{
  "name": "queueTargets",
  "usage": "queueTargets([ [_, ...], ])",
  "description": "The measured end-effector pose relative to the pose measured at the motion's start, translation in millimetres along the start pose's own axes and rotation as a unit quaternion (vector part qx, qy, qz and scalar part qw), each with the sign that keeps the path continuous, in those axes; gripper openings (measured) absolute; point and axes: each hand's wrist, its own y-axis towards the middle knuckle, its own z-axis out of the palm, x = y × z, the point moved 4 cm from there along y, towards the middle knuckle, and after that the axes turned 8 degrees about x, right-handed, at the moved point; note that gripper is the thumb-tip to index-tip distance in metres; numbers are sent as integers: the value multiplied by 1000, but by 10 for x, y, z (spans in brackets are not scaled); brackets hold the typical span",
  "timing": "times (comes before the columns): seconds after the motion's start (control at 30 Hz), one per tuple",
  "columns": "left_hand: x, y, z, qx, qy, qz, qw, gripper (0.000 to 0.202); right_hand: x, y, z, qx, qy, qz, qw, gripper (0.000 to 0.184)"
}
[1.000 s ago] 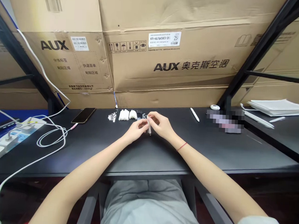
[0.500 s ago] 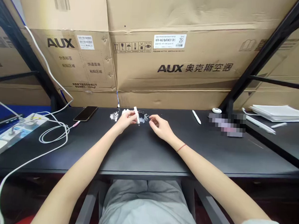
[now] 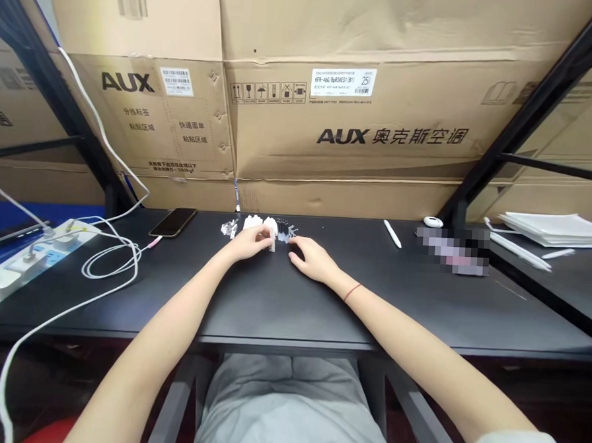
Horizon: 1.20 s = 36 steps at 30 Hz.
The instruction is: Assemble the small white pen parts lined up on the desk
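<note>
My left hand is closed on a small white pen-like piece, holding it upright against the black desk beside a row of white pieces. My right hand rests on the desk with fingers reaching toward a cluster of small dark parts; what its fingertips hold, if anything, is hidden. A little heap of small clear-and-white parts lies left of the white row.
A phone lies at the back left with a white cable coiled beside it and a power strip further left. A white pen and a paper stack are on the right. Cardboard boxes wall the back.
Both hands had been joined over a pen-like piece in mid-desk. They parted; my left hand carried the white piece back to the white row, and my right hand lowered toward the dark parts.
</note>
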Motion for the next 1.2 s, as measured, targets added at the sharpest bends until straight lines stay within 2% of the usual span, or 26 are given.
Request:
queueTargets([
  [0.27, 59, 38, -43, -32, -84, -18, 996, 31, 20, 35, 3, 27, -8, -32, 999, 26],
  [0.4, 75, 38, -48, -57, -101, -44, 992, 44, 20, 42, -2, 37, -10, -39, 999, 24],
  [0.67, 109, 36, -63, -62, -107, -21, 992, 47, 62, -36, -13, 14, -19, -40, 999, 25],
  [0.8, 116, 30, -59, -61, -103, -24, 993, 52, 111, -56, -16, 35, -20, -37, 999, 26],
  [1.1, 97, 19, -79, -63, -93, -17, 994, 61, 343, -408, -90, 28, -58, -71, 995, 28],
  [1.2, 89, 17, -74, -56, -88, -13, 994, 59, 350, -400, -77, 27, -54, -81, 995, 34],
])
